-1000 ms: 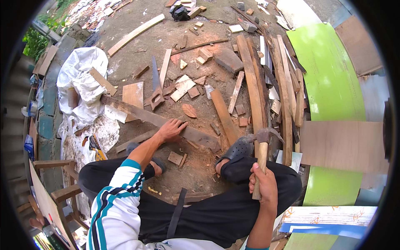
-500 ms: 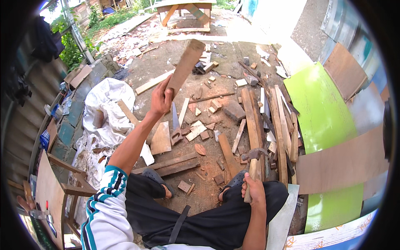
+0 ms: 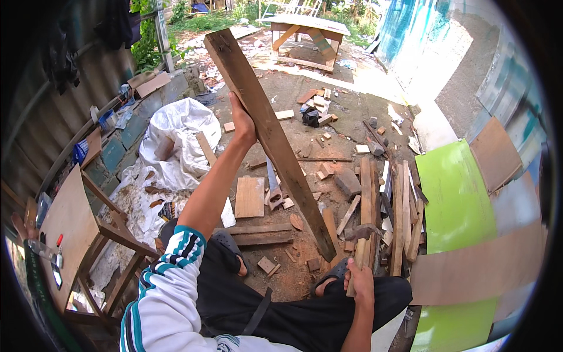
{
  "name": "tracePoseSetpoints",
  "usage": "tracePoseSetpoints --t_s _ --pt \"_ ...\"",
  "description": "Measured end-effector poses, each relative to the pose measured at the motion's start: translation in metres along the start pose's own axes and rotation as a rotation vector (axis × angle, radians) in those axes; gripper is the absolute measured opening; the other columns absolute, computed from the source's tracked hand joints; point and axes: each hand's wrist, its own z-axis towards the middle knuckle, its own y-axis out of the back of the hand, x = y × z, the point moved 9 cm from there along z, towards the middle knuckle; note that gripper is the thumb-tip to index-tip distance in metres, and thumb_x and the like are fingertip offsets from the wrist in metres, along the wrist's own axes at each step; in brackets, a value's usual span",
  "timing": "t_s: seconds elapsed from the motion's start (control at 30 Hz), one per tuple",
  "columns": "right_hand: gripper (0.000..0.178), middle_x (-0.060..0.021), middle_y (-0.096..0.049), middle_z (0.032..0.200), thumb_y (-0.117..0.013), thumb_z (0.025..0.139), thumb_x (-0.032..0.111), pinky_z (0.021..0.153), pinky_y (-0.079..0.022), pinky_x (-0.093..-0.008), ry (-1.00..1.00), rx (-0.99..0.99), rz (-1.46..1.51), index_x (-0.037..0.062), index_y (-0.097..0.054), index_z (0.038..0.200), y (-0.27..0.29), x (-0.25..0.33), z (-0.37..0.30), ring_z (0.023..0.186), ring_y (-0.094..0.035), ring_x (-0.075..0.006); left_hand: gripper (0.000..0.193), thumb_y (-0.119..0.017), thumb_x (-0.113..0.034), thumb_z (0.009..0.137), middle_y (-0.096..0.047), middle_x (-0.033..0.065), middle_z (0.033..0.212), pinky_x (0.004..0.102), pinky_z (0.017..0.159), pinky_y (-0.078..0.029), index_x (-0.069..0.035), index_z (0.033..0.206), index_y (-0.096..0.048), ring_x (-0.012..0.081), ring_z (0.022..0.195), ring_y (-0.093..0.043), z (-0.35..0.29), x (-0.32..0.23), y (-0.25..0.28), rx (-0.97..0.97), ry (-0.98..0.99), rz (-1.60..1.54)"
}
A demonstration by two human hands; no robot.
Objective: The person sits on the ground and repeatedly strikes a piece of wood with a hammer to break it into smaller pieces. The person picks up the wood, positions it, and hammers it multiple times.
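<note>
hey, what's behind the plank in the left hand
A pale board shows on both sides of the plank; its middle is covered by plank and left hand. Anything fully hidden there, I can't see.

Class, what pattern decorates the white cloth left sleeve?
Teal and black stripes; the head view shows the white cloth sleeve best.

- White top (image 3: pixel 267 344) with a dark printed graphic (image 3: pixel 226 341) low on its front
- Left sleeve (image 3: pixel 167 305): white, about elbow-length, with teal and black stripes running lengthwise and a teal cuff (image 3: pixel 192 233)
- Loose black trousers (image 3: pixel 305 315), 1 flat dark strap (image 3: pixel 260 311)
- 2 dark grey clogs (image 3: pixel 224 239)
- 2 bare hands (image 3: pixel 243 124)
</note>
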Motion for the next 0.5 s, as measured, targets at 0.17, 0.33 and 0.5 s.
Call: tracePoseSetpoints --t_s 0.17,0.33,0.5 --pt "0.036 -0.0015 -0.051 0.058 -0.066 0.094 0.037 0.039 -0.041 -0.0280 0.035 -0.079 -0.097 0.0025 -0.056 0.089 0.002 0.012 -0.046 0.042 -0.050 -0.0131 0.074 -0.026 -0.069 0.098 -0.064 0.0116 0.098 0.0422 0.075 -0.055 -0.005 0.118 -0.058 0.0257 0.085 -0.064 -0.058 0.054 0.052 -0.089 0.221 -0.082" --pt "0.035 -0.0013 -0.050 0.058 -0.065 0.094 0.037 0.039 -0.041 -0.0271 0.003 -0.080 -0.144 0.0038 -0.056 0.086 -0.008 0.010 -0.058 0.042 -0.050 -0.0127 0.075 -0.029 -0.068 0.099 -0.063 0.0128 0.108 0.0403 0.084 -0.052 -0.003 0.127 -0.055 0.0240 0.096 -0.063 -0.115 0.145 0.123 -0.151 0.390 0.064" --pt "0.034 -0.0015 -0.052 0.059 -0.065 0.094 0.035 0.040 -0.042 -0.0275 -0.015 -0.027 -0.273 0.0046 -0.056 0.082 -0.022 -0.001 -0.024 0.044 -0.052 -0.0123 0.073 -0.032 -0.066 0.099 -0.066 0.0125 0.102 0.0383 0.077 -0.056 -0.003 0.123 -0.058 0.0235 0.089 -0.066 -0.131 0.229 0.175 -0.187 0.424 0.056"
